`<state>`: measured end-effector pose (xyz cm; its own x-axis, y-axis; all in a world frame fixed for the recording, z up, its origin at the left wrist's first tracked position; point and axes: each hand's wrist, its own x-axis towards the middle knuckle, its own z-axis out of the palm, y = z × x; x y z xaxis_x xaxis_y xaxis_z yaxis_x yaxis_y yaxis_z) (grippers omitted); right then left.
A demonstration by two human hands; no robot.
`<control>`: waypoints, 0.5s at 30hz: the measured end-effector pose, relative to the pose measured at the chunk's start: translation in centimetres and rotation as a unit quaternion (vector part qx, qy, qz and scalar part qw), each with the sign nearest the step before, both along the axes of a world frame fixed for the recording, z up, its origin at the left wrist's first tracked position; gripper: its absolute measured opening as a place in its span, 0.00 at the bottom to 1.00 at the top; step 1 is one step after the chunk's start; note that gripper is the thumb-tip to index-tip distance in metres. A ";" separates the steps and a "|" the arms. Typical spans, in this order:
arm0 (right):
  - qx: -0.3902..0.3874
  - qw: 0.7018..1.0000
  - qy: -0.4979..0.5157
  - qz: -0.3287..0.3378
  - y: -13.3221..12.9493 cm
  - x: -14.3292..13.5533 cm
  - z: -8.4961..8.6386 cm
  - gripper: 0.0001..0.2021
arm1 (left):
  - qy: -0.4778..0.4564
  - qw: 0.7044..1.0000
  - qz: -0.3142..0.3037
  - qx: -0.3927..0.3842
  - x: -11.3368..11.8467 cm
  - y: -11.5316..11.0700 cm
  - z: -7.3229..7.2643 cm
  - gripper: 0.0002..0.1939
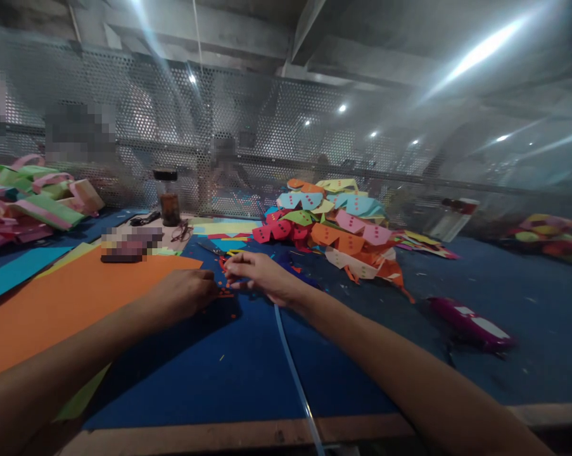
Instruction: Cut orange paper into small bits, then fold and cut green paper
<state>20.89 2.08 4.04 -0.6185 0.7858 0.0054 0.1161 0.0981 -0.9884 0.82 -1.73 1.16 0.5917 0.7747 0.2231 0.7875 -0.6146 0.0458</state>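
My left hand [190, 291] is closed in a loose fist by the right edge of a large orange sheet [76, 297]; whatever its fingers may hold is hidden. Just right of it, my right hand [257, 275] has its thumb and fingers bent together, and I cannot make out anything between them. Small orange scraps [225, 292] lie on the blue table cover [209, 361] between the hands. Scissors [212, 249] with yellow on the handle rest just beyond them. A pale blue strip [290, 364] runs from under my right wrist to the table's front edge.
Folded coloured paper shapes [340, 234] are piled beyond my right hand. A jar [169, 199] stands at the back, near a blurred dark object [131, 246]. At the right lies a purple case [470, 323]. More paper pieces [43, 202] are heaped at far left, before a perforated metal screen [247, 126].
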 end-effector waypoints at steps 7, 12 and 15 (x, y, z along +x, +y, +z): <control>0.420 0.842 -0.336 0.046 -0.3 0.9 -0.7 0.07 | 0.022 0.999 0.026 0.013 -0.1 0.2 -0.3 0.10; 0.423 0.819 -0.388 0.006 -0.5 0.4 -1.9 0.08 | 0.032 0.999 0.040 0.007 -0.1 0.3 -0.2 0.10; 0.419 0.819 -0.392 0.001 -0.1 0.2 -2.2 0.08 | 0.025 0.999 0.035 0.013 -0.2 0.4 -0.4 0.10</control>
<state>21.10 1.93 1.82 -0.6914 0.7083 0.1427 0.6816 0.7049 -0.1961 0.65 -1.36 0.79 0.5473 0.8090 0.2146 0.8294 -0.5586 -0.0091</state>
